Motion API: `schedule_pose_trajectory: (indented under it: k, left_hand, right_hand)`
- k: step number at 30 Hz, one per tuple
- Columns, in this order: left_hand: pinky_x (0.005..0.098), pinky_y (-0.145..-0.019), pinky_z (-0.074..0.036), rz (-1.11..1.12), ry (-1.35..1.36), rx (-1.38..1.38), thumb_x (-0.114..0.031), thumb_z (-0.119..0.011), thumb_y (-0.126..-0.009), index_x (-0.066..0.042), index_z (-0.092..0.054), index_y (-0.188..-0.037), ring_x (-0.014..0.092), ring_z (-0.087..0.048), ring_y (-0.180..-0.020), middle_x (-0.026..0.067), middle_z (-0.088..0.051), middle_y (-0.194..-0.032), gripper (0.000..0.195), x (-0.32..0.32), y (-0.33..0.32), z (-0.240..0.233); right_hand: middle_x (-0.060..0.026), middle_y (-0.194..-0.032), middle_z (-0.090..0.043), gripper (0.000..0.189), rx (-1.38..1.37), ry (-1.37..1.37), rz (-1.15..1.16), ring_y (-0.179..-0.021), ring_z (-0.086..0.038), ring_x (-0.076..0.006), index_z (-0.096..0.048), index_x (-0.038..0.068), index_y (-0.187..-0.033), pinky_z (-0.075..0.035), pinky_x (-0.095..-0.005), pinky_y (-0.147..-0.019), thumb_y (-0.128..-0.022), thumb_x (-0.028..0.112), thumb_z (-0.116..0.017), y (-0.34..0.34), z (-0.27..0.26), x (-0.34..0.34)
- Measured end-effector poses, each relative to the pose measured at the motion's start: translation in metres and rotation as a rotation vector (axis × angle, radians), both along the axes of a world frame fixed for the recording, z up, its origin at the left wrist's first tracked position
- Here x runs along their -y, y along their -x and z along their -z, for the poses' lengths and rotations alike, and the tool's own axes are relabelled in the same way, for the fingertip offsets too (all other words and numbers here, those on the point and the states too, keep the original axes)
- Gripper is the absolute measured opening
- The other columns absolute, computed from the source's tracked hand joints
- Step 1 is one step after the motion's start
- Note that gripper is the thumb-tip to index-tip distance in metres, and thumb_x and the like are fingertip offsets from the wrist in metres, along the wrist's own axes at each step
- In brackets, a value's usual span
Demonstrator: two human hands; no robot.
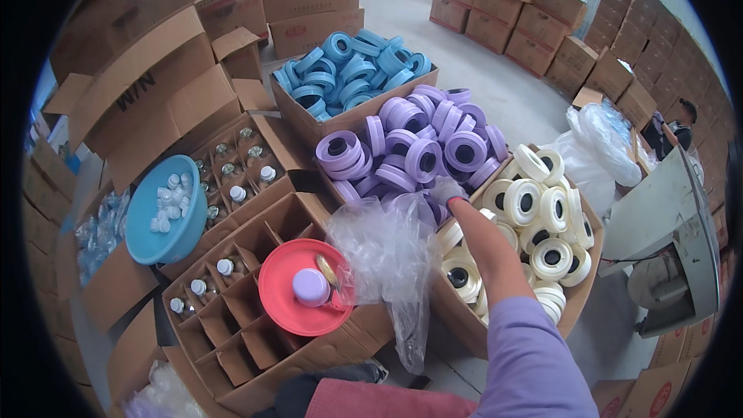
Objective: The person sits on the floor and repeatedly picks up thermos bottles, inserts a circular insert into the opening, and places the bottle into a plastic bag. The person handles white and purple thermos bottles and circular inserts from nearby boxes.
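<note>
My right hand, in a pale glove, reaches to the near edge of a heap of purple round plastic parts with black centres. The fingers are partly hidden, so I cannot tell whether they grip a part. My left hand is out of view. Before me, a red plastic dish rests on a divided carton, with a purple cap and a small yellowish object in it. Clear plastic bags drape between the dish and my forearm. Cream round parts fill the carton under my arm.
Blue round parts fill a carton behind the purple heap. At left, a blue basin of white caps leans beside a carton of bottles. A machine stands right; farther back is another person.
</note>
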State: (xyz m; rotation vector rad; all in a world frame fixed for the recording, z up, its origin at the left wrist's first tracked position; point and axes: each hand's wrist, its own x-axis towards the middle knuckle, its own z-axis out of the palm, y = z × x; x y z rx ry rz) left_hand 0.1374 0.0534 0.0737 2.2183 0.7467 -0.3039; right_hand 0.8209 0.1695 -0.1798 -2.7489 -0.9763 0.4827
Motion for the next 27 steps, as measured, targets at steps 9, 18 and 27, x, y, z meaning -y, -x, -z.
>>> schedule_pose_trajectory:
  k: [9,18,27]
  left_hand:
    - [0.0454,-0.087,-0.053,0.006,-0.027,0.128,-0.016,-0.061,-0.091,0.001,-0.057,-0.129,0.041,-0.065,-0.100,0.0241,-0.066,-0.111,0.042,-0.020,-0.014,0.002]
    - [0.0449,-0.081,-0.054,0.010,-0.136,0.251,-0.015,-0.059,-0.095,-0.001,-0.062,-0.122,0.040,-0.066,-0.092,0.0219,-0.068,-0.101,0.031,-0.006,-0.016,0.008]
    - [0.0436,-0.082,-0.053,-0.030,-0.160,0.240,-0.016,-0.060,-0.095,-0.001,-0.063,-0.123,0.038,-0.067,-0.094,0.0204,-0.069,-0.101,0.032,0.005,0.002,0.013]
  right_hand:
    - [-0.0298,-0.135,-0.059,0.048,-0.057,0.111,0.057,-0.123,-0.062,-0.0388,-0.053,0.003,-0.133,-0.051,-0.0494,-0.100,-0.100,0.037,-0.044,-0.021,0.067,-0.003]
    - [-0.0315,-0.133,-0.058,0.047,-0.034,-0.134,-0.322,-0.124,-0.058,-0.0427,-0.049,-0.001,-0.136,-0.047,-0.0462,-0.104,-0.100,0.027,-0.044,0.016,0.069,0.008]
    - [-0.0324,-0.129,-0.051,0.085,0.112,-0.484,0.119,-0.113,-0.061,-0.0468,-0.041,-0.002,-0.131,-0.050,-0.0475,-0.097,-0.073,0.041,-0.084,0.062,-0.066,0.025]
